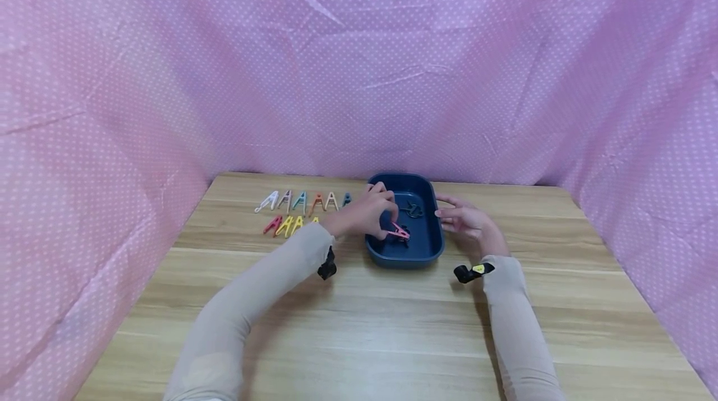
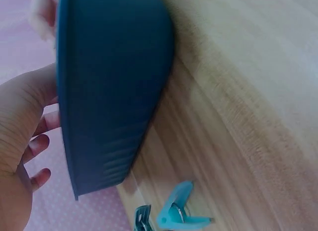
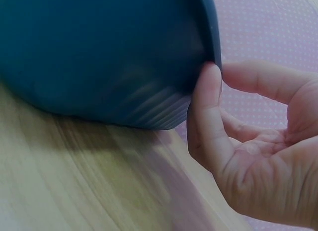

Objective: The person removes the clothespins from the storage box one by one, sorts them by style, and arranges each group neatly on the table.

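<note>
A dark blue rectangular basin [image 1: 405, 262] stands on the table. My left hand [image 1: 367, 211] reaches over its left rim and pinches a pink plastic clothespin [image 1: 400, 232] between thumb and fingers, low inside the basin. Close by the clothespin lies a small dark object [image 1: 405, 242], partly covered; farther back in the basin sits another dark piece [image 1: 414, 210], its kind unclear. In the left wrist view the basin wall hides the left fingertips. My right hand [image 3: 258, 141] grips the basin's right rim between thumb and fingers.
Left of the basin, clothespins lie in two rows: a white one [image 1: 267, 201], a teal one [image 1: 300, 202], an orange one [image 1: 316, 202], a red one [image 1: 273, 224], a yellow one [image 1: 285, 226] and others. My left forearm hides part of the front row. A pink dotted curtain [image 1: 359, 77] surrounds the table.
</note>
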`<state>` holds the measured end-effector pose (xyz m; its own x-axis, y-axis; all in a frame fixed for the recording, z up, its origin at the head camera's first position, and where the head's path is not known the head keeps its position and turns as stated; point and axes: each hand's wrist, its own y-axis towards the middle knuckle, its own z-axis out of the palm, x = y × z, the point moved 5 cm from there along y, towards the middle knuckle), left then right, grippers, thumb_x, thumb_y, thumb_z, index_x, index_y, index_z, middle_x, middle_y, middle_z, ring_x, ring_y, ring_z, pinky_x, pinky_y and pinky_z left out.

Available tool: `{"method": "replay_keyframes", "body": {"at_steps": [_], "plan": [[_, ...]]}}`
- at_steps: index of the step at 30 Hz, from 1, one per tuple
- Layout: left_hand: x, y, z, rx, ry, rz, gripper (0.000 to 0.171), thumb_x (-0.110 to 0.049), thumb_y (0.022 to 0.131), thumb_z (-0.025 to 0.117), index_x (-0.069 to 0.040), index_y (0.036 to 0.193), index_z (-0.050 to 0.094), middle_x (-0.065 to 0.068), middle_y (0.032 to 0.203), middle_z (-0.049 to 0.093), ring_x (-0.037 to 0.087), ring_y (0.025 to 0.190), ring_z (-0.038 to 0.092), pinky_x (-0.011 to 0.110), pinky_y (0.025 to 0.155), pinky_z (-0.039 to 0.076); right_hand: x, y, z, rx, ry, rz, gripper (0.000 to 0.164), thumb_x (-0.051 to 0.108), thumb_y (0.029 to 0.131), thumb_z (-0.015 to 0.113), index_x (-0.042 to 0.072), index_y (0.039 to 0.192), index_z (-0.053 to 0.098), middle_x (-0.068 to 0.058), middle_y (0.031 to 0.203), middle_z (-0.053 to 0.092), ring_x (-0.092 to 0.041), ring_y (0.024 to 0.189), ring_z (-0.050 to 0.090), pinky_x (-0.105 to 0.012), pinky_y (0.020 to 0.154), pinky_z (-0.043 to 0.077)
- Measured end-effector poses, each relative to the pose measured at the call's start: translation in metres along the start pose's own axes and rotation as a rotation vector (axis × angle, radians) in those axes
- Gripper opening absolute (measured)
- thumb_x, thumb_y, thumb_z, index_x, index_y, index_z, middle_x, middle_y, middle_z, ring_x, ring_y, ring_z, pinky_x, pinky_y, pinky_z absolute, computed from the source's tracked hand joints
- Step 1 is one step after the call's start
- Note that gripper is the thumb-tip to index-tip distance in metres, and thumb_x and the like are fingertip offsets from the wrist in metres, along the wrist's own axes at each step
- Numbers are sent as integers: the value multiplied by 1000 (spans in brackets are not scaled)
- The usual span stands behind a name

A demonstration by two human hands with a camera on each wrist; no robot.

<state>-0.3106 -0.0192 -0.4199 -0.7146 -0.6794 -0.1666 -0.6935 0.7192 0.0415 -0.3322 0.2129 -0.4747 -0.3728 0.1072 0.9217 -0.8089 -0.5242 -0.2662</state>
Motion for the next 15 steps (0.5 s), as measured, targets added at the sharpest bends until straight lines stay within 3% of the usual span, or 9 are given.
{"method": "replay_keyframes", "body": {"at_steps": [10,15], "plan": [[17,-23,-28,-162,-100,-79,28,-31,80,84,-18,100,72,-3,117,62,21,113,42,46,106,33,3,-3,3,0,33,11,63,-10,102,41,2,159,15,4,94,73,-8,88,69,-24,82,56],[33,-45,-43,-277,-144,-111,24,-28,78,85,-18,96,72,-1,113,64,21,107,43,42,95,38,1,-2,2,15,33,-1,61,-10,102,42,2,157,19,4,94,73,-7,88,70,-23,82,57]]}}
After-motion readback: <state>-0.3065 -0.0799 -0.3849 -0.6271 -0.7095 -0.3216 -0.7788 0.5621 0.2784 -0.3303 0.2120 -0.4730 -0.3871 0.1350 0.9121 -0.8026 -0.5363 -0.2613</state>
